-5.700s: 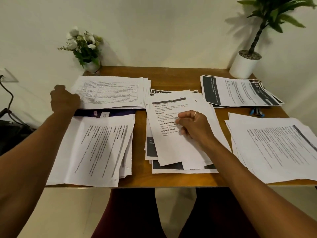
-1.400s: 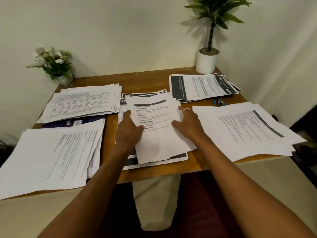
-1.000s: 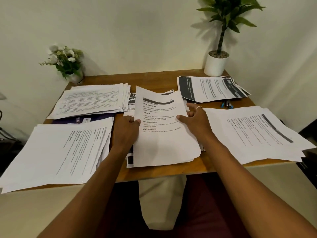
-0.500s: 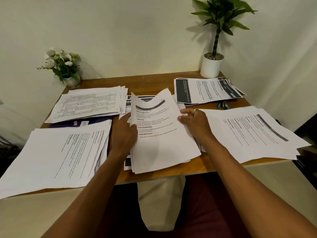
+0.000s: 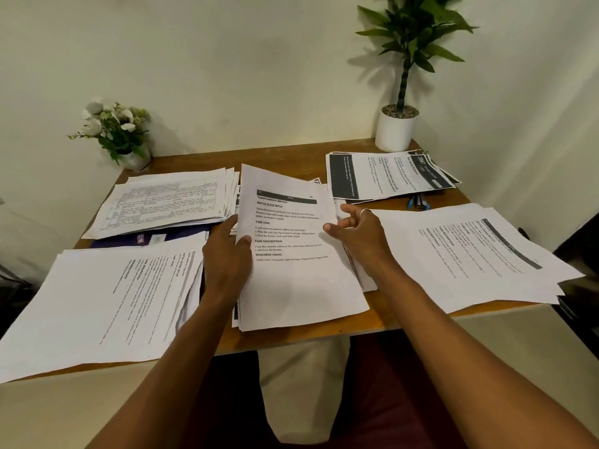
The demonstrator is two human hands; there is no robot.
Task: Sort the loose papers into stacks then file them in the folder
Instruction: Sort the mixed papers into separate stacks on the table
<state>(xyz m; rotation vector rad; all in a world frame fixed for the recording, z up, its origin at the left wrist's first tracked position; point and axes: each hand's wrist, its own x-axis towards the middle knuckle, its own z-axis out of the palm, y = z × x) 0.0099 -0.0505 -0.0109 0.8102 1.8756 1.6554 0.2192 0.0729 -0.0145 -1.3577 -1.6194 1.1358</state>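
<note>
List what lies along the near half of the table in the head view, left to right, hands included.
Near-left paper stack → left hand → centre sheets, whose left edge that hand grips → right hand → near-right paper stack.

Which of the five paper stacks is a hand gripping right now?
The centre stack, far edge raised off the table: the left hand pinches its left edge. The other four lie flat, unheld.
</note>
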